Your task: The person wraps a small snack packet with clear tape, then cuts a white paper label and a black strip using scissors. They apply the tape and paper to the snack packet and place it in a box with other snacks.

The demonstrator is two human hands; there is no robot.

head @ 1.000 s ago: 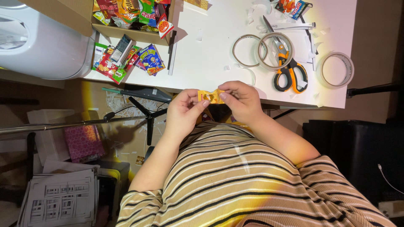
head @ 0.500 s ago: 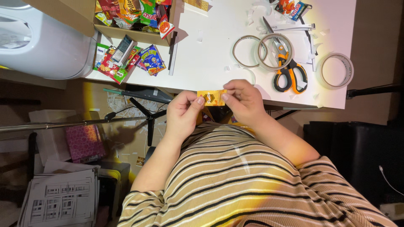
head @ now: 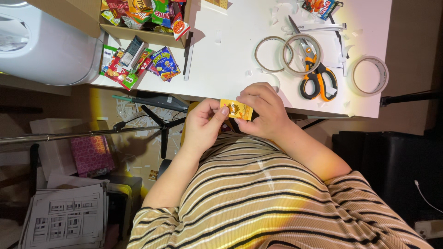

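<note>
Item held: a small yellow-orange packet (head: pixel 236 109), flat and roughly rectangular, gripped at the near edge of the white table (head: pixel 221 55), just above a striped shirt (head: pixel 258 198).

Left hand (head: pixel 203 124): fingers closed narrowly on the packet's left end, the thumb laid across its face; right hand (head: pixel 263 110): fingers curled over and pinched on the packet's right end; both hands are seen almost touching, with the packet stretched between them.

On the table, beyond the right hand: orange-and-black scissors (head: pixel 316 76), laid partly across two overlapping tape rings (head: pixel 288 54); a third tape ring (head: pixel 370 76) is set apart toward the right edge; small white paper scraps (head: pixel 277 16) are scattered about these.

On the table, beyond the left hand: a cardboard box (head: pixel 138 33) filled with coloured snack packets; further loose snack packets (head: pixel 138 62) are spread just beside it, near the table edge; a dark strip (head: pixel 187 60) lies alongside them.

Far left: a large white appliance (head: pixel 46 46) is placed against the table.

Below the table: a black stand with spread legs (head: pixel 159 124); a pink patterned box (head: pixel 92 154); a stack of printed sheets (head: pixel 64 216).
</note>
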